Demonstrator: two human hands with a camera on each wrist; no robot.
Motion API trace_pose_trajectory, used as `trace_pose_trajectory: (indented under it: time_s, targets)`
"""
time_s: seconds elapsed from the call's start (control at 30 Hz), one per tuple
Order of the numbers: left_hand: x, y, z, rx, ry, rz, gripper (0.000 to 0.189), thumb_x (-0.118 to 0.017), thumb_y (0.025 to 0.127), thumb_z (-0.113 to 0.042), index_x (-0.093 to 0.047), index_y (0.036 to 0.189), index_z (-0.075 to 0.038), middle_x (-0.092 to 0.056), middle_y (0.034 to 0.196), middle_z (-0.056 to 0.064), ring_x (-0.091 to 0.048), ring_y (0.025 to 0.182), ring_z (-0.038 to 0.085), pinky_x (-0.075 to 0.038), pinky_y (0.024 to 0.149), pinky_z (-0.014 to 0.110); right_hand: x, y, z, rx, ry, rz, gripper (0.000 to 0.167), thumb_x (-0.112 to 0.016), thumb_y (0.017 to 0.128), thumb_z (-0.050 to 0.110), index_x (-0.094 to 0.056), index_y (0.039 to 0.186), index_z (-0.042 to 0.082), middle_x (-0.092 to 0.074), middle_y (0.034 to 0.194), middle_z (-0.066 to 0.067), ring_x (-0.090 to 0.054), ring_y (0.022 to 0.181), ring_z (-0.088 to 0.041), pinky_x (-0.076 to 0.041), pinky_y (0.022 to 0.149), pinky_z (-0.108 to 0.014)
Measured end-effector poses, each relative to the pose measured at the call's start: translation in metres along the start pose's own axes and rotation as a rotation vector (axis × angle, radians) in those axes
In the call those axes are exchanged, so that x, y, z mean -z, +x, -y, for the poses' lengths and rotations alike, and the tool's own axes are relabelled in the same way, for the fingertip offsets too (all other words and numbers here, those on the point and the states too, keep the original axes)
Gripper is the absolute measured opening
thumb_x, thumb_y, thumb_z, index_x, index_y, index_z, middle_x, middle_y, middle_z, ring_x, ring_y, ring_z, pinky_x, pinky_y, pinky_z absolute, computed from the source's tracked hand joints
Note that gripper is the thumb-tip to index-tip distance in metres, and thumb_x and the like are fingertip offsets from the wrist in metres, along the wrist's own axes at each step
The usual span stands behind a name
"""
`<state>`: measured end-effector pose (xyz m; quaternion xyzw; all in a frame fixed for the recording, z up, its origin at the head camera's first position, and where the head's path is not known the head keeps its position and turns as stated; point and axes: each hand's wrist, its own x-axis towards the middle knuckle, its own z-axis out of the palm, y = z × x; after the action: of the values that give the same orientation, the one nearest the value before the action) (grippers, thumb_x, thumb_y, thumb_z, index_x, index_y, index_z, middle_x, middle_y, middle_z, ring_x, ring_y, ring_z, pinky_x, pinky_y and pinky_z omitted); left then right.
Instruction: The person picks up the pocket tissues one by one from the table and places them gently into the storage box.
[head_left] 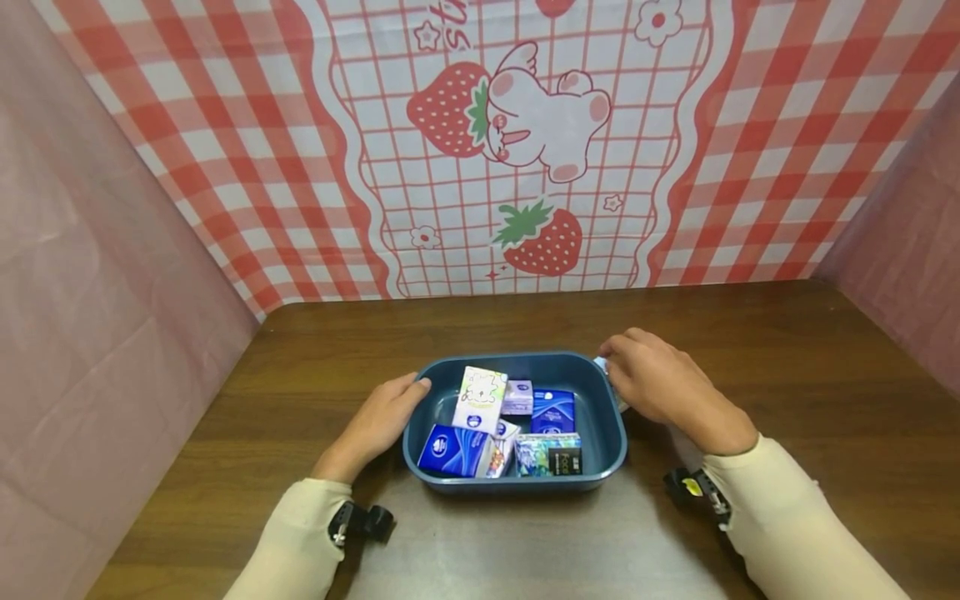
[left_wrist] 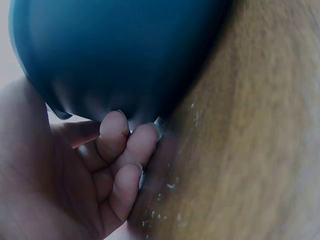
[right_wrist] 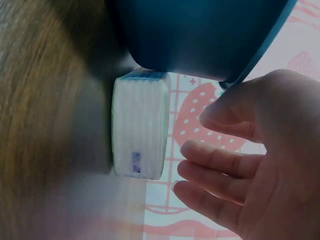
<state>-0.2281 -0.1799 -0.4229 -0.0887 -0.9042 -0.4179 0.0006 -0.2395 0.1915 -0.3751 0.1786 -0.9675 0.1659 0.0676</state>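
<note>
A dark blue plastic basin with rounded corners sits on the table, several small tissue packs inside. Among them are a white pack with a line drawing, a blue pack and a green-and-black pack. My left hand holds the basin's left end, thumb over the rim and fingers curled against the outer wall. Beside the right end, my right hand hovers with loosely bent, spread fingers. A white tissue pack stands on the table between those fingers and the basin, mostly hidden in the head view.
The brown wooden table reaches back to a red-and-white checked cloth printed with strawberries. Pink curtains hang at both sides. Black wrist cameras are strapped over the cream sleeves.
</note>
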Motion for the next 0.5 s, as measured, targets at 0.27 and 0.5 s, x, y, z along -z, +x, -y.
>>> trace_pose_trajectory:
  time_s: [0.27, 0.5]
  targets:
    - [-0.0004, 0.0009, 0.0005, -0.008, -0.005, -0.001, 0.039, -0.045, 0.106, -0.039, -0.069, 0.119, -0.011, -0.069, 0.107, 0.005, -0.061, 0.106, 0.023, -0.045, 0.1, 0.049, -0.0026, -0.0002, -0.0025, 0.002, -0.007, 0.015, 0.029, -0.065, 0.094, 0.018, -0.068, 0.119, 0.004, -0.063, 0.114, -0.016, -0.061, 0.099, -0.031, -0.054, 0.083, -0.056]
    - [-0.0006, 0.0007, -0.0003, 0.01, -0.012, 0.005, 0.039, -0.045, 0.106, -0.038, -0.069, 0.121, -0.011, -0.069, 0.108, 0.005, -0.061, 0.106, 0.024, -0.045, 0.101, 0.049, -0.0038, -0.0004, -0.0045, 0.016, -0.006, 0.022, 0.029, -0.066, 0.093, 0.021, -0.07, 0.117, 0.004, -0.066, 0.112, -0.014, -0.062, 0.1, -0.031, -0.053, 0.084, -0.056]
